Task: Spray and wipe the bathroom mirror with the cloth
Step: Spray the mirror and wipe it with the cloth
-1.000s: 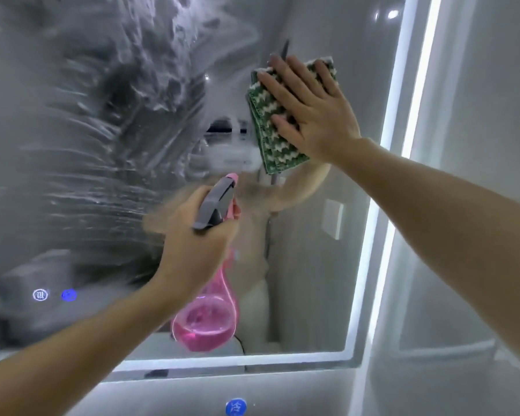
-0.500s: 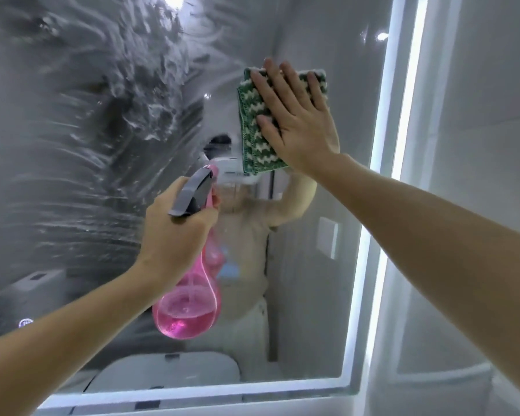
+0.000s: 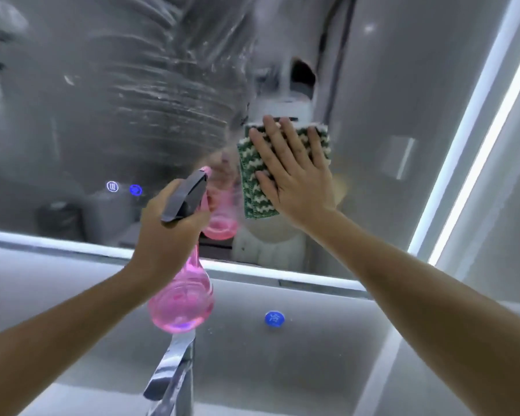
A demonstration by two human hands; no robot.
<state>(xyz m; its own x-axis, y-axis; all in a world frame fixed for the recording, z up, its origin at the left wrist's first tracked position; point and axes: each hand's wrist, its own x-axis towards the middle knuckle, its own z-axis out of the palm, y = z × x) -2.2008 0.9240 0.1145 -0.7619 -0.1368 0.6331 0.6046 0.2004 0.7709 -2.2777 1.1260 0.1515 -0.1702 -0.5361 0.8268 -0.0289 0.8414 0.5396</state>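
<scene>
Head view: wiping step in hand, judging by the smears. Right hand [image 3: 294, 178] spread flat, fingers straight, pressing cloth [image 3: 254, 187] against mirror [image 3: 373, 85], just right of centre, toward its lower part. Left hand [image 3: 168, 232] clamped round neck of bottle [image 3: 182, 304], held at 7 o'clock from cloth, nozzle aimed at glass. Streaky film left from 9 to 12 o'clock of cloth; cleaner glass at 3 o'clock. Next move probably: sweep toward 10 o'clock with steady pressure and overlapping passes, perhaps a fresh spray first. Count: two hands, one cloth, one bottle, one mirror, one tap [image 3: 171, 373] at 6 o'clock, one blue disc [image 3: 274, 319], two lit icons [image 3: 112, 186].
</scene>
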